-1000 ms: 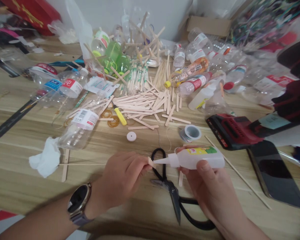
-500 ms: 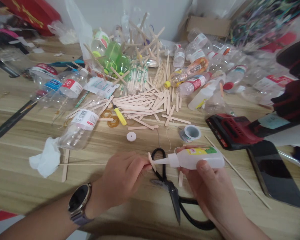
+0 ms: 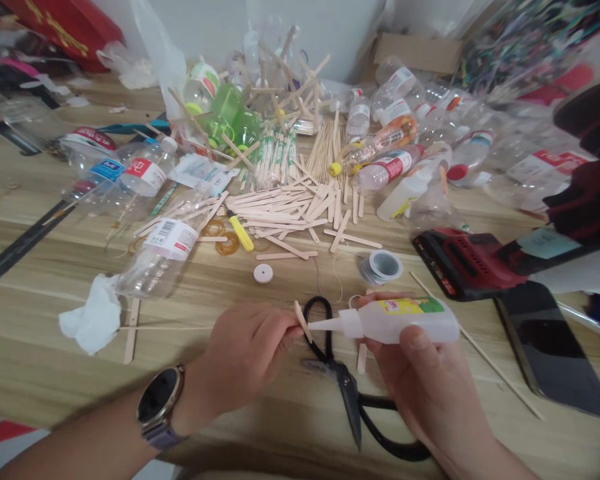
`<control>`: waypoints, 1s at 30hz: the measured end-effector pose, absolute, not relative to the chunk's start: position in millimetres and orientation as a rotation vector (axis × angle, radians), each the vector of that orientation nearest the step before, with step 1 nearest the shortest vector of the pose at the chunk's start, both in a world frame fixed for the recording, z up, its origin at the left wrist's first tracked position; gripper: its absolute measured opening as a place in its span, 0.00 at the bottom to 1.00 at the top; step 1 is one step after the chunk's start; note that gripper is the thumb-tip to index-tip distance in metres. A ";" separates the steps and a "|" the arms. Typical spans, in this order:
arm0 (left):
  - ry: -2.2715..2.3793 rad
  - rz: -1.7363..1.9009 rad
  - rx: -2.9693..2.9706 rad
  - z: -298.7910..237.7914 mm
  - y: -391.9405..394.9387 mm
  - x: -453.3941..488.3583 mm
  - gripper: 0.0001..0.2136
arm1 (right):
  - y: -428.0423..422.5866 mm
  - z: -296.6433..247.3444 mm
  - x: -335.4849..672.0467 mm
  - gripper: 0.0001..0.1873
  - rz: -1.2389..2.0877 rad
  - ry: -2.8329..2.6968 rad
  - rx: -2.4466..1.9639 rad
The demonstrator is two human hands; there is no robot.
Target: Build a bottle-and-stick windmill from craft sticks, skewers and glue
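My left hand, with a watch on its wrist, is closed around a thin wooden stick that runs out to the left. A small flat wooden piece stands edge-on at its fingertips. My right hand grips a clear glue bottle lying sideways, its narrow nozzle pointing left and its tip at or very near the wooden piece. Below and between the hands, black-handled scissors lie on the table. At the stick's left end are a flat craft stick and a crumpled white tissue.
Behind the hands lie a heap of craft sticks, a yellow-handled tool, a white disc and a wire spool. Plastic bottles crowd both sides. A red-black power tool and a phone are at right.
My right hand and the glue bottle have shifted slightly to the right. The left hand and the wooden piece have barely moved.
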State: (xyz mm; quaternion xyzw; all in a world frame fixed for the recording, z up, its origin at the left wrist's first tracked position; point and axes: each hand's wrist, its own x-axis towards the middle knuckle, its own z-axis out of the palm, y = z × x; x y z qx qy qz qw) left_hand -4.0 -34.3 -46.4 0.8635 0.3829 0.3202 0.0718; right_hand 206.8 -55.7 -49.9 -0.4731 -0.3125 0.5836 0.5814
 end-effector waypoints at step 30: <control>1.145 0.991 2.588 -46.6 -33.3 -2.9 0.10 | -51.6 -47.1 197.2 0.22 1.321 -0.618 -1.146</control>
